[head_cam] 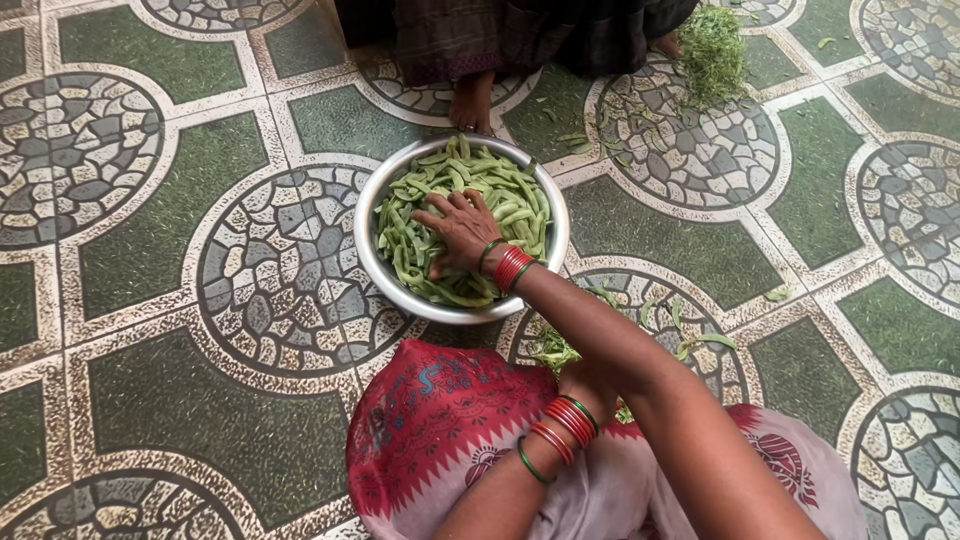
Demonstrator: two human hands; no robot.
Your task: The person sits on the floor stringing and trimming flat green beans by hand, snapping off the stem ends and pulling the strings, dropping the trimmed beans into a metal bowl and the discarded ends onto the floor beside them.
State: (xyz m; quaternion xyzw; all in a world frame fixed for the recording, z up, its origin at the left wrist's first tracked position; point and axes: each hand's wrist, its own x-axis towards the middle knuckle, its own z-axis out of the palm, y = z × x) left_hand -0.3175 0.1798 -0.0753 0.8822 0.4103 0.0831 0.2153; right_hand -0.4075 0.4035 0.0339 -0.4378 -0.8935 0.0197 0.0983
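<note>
Both hands differ: right hand [462, 232] spread wide on beans [500, 190] in bowl [368, 250]; left hand [590, 385] hidden, grip untellable.

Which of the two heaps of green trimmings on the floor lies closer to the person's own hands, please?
The heap of trimmings beside the left hand, just below the steel bowl. The other heap lies far off at the top, near another person's foot.

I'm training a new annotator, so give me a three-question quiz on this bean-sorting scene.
1. True or false: the right hand rests on the green bean pods.
2. The pods lie in: A) a woven basket, B) a round metal bowl, C) a plastic bag.
3. What lies in a heap by the second person's foot?

Key: 1 true; 2 B; 3 green trimmings
</note>
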